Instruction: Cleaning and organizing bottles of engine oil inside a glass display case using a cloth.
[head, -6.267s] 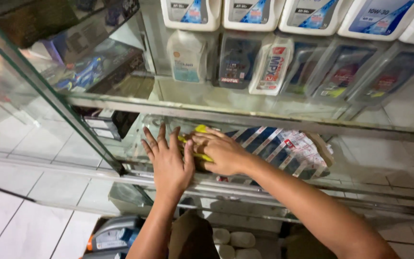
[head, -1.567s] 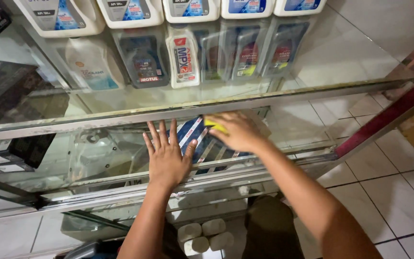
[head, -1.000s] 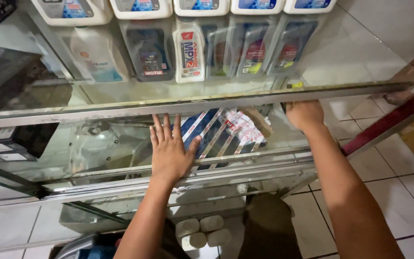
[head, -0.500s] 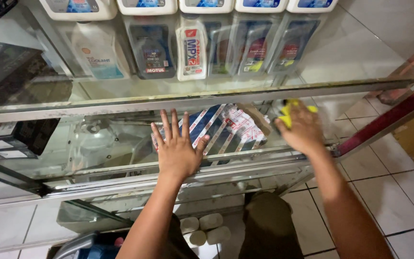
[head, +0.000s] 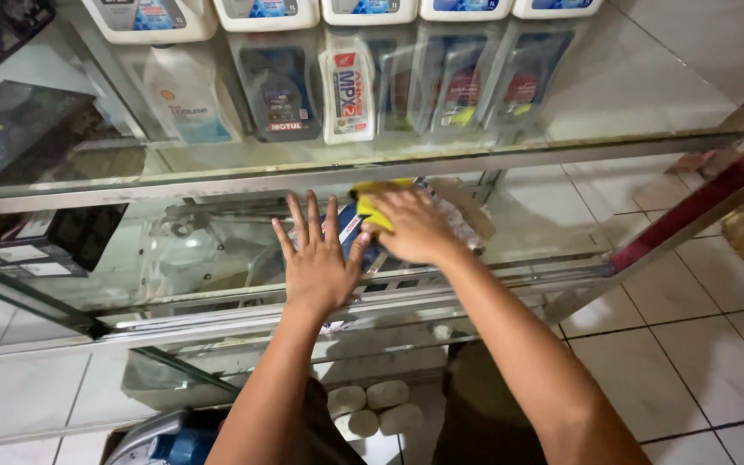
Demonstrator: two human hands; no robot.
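Left hand (head: 316, 263) lies flat, fingers spread, on the glass (head: 217, 250). Right hand (head: 415, 226), just beside it, presses a yellow cloth (head: 372, 207) to the glass, fingers closed over it.

Yellow cloth (head: 375, 207): crumpled, pressed flat on the glass shelf (head: 217, 250), mid-span, just below its metal front rail. Mostly covered; only the upper left part shows.
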